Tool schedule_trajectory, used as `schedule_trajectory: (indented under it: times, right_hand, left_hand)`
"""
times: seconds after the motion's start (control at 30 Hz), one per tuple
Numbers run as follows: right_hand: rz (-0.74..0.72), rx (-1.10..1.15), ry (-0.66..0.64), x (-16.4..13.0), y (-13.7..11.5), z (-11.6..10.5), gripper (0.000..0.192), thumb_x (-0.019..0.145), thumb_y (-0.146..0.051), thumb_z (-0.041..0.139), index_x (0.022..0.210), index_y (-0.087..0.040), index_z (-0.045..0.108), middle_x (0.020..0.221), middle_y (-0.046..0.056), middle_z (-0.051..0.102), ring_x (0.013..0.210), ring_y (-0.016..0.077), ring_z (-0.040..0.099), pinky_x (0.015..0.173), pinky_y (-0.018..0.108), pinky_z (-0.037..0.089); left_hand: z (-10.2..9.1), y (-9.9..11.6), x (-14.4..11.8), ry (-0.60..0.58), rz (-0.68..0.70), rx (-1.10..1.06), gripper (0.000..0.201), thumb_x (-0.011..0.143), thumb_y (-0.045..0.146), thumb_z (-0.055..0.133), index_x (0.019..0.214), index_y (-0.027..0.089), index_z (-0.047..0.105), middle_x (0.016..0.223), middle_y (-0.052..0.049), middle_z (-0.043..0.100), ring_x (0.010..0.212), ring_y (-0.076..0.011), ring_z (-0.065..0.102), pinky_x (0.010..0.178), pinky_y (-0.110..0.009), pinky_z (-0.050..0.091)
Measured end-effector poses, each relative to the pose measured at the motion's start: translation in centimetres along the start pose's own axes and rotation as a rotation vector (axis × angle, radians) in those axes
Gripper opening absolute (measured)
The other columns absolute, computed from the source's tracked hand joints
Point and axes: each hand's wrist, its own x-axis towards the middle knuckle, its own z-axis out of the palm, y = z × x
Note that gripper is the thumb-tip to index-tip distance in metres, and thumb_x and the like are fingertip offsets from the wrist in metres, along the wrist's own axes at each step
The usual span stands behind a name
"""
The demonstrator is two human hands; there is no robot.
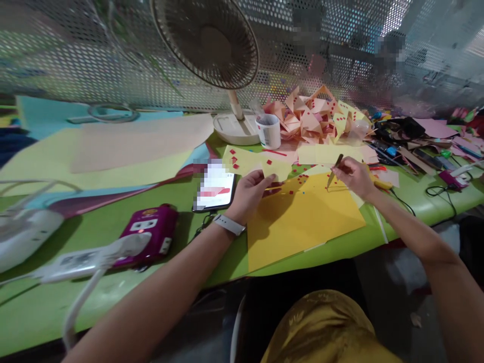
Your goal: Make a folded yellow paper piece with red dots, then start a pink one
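Yellow paper fills the middle of the frame: a large orange-yellow sheet (302,217) lies on the green surface (45,302), and the left hand (247,194), a pale watch band on its wrist, pinches a smaller pale yellow piece (274,169) by its lower edge, grip closed on it just above the sheet. Right of centre, the right hand (353,176) has its grip closed around slim tweezers (335,170), whose tips point down to the sheet's upper edge, near a few small red squares (291,191) scattered there. Left of the left hand lies a phone (215,194) with a lit screen, and further left a purple power block (149,234). In the upper middle stands a desk fan (212,43), a white cup (269,131) beside its base, and a heap of folded pink and yellow paper shapes (317,118) to the right.
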Motion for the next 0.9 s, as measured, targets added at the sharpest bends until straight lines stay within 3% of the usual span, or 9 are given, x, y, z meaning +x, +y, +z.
schedule_trajectory:
  times: [0.23, 0.37, 0.53, 0.67, 0.9]
  right_hand:
    - [0.231, 0.038, -0.218, 0.1, 0.9, -0.1, 0.024, 0.079, -0.042, 0.062, 0.073, -0.019, 0.063, 0.060, 0.000, 0.064, 0.049, 0.0143, 0.059, 0.049, 0.026, 0.045]
    - [0.376, 0.260, -0.107, 1.5, 1.4, 0.2, 0.022, 0.079, -0.040, 0.066, 0.077, -0.018, 0.062, 0.056, -0.001, 0.065, 0.045, 0.0127, 0.062, 0.044, 0.022, 0.045]
    - [0.540, 0.518, 0.049, 3.1, 2.2, 2.4, 0.017, 0.084, -0.034, 0.066, 0.086, -0.020, 0.057, 0.058, -0.003, 0.067, 0.048, 0.0096, 0.064, 0.042, 0.016, 0.043]
    - [0.588, 0.569, 0.044, 3.7, 2.8, 4.1, 0.014, 0.087, -0.029, 0.064, 0.086, -0.020, 0.054, 0.056, -0.003, 0.066, 0.048, 0.0091, 0.064, 0.041, 0.015, 0.042]
    - [0.533, 0.554, -0.017, 4.3, 3.1, 5.8, 0.017, 0.088, -0.031, 0.065, 0.087, -0.021, 0.051, 0.060, -0.004, 0.066, 0.051, 0.0100, 0.064, 0.041, 0.016, 0.039]
  left_hand:
    - [0.0, -0.1, 0.0, -0.006, -0.013, -0.003, 0.036, 0.066, 0.040, 0.084, 0.073, 0.019, 0.056, 0.077, -0.001, 0.067, 0.085, -0.0211, 0.075, 0.072, -0.027, 0.060]
    - [0.0, -0.2, 0.0, -0.001, -0.026, -0.020, 0.038, 0.064, 0.041, 0.085, 0.071, 0.019, 0.054, 0.075, 0.000, 0.066, 0.087, -0.0229, 0.075, 0.075, -0.031, 0.060]
    - [0.0, -0.2, 0.1, 0.018, -0.042, -0.037, 0.039, 0.059, 0.040, 0.087, 0.072, 0.019, 0.057, 0.078, 0.000, 0.067, 0.086, -0.0237, 0.074, 0.079, -0.034, 0.061]
    - [-0.1, -0.3, 0.1, 0.032, -0.048, -0.031, 0.039, 0.057, 0.041, 0.087, 0.072, 0.019, 0.058, 0.079, -0.001, 0.068, 0.085, -0.0243, 0.074, 0.078, -0.035, 0.061]
    - [-0.2, -0.3, 0.1, 0.020, -0.049, 0.017, 0.036, 0.062, 0.042, 0.083, 0.077, 0.019, 0.059, 0.083, -0.003, 0.070, 0.088, -0.0251, 0.073, 0.080, -0.037, 0.060]
